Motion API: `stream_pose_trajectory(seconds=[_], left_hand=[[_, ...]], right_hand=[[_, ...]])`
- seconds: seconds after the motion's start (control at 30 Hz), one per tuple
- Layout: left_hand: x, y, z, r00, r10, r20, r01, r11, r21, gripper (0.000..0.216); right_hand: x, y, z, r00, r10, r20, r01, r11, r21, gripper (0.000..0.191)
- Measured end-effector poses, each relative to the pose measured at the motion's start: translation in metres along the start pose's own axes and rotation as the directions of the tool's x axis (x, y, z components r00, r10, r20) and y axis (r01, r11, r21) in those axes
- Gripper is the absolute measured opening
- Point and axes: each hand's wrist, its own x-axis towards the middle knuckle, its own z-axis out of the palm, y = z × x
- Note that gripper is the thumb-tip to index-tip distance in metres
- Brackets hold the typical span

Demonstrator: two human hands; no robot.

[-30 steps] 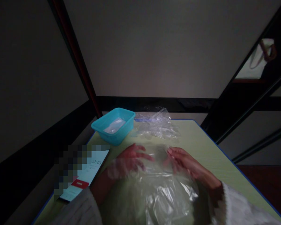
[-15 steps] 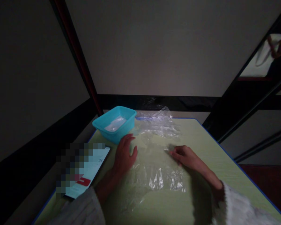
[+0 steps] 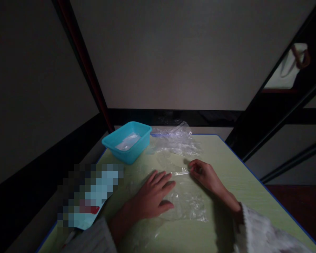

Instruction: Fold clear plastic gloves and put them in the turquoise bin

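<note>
Clear plastic bag (image 3: 191, 207) is being seen lower centre of the frame, lying flat and wrinkled on the pale green table (image 3: 234, 186). Left hand (image 3: 156, 198) is being laid palm down over it, fingers loosely spread, thumb out to the side; nothing is being gripped by it. Right hand (image 3: 204, 174), just right of centre, is being held half curled, thumb and forefinger brought together beside the bag's shiny upper edge; whether plastic is being pinched there cannot be told. Grey sleeves (image 3: 263, 228) are being shown at both lower corners. Blue basin (image 3: 127, 154), left of centre, is being used to hold a whitish packet (image 3: 129, 141), its contents too unclear to tell. Loose pile of clear plastic (image 3: 176, 142) is being seen right of the basin, near the table's far edge. Phone (image 3: 102, 184), lower left, is being partly hidden by pixel blocks, red patch showing. White carrier (image 3: 284, 72) with a brown handle is being seen upper right. Plain wall (image 3: 171, 59) is being shown behind.
</note>
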Motion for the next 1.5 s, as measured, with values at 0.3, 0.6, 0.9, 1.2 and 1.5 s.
stream_pose_trajectory(seconds=[0.3,0.6,0.9,1.2,1.5], left_hand=[[0.007,-0.002,-0.001,0.972,-0.083,-0.220,0.081,0.997,-0.017,0.019],[0.015,-0.053,0.026,0.783,-0.441,-0.438,0.320,0.890,-0.325,0.040],[0.015,-0.056,0.030,0.805,-0.460,-0.375,0.315,0.866,-0.388,0.041],[0.018,-0.056,0.027,0.837,-0.402,-0.371,0.233,0.876,-0.423,0.035],[0.022,-0.051,0.022,0.769,-0.489,-0.412,0.228,0.812,-0.538,0.033]], right_hand=[[-0.002,-0.006,0.002,0.997,-0.042,0.063,0.043,0.999,-0.023,0.025],[-0.002,-0.006,0.006,0.998,-0.061,0.035,0.062,0.997,-0.039,0.020],[-0.004,-0.005,0.007,0.994,-0.090,0.063,0.092,0.995,-0.030,0.022],[-0.004,-0.007,0.008,0.992,-0.114,0.056,0.117,0.992,-0.043,0.018],[-0.004,-0.004,0.009,0.994,-0.105,0.040,0.107,0.994,-0.035,0.015]])
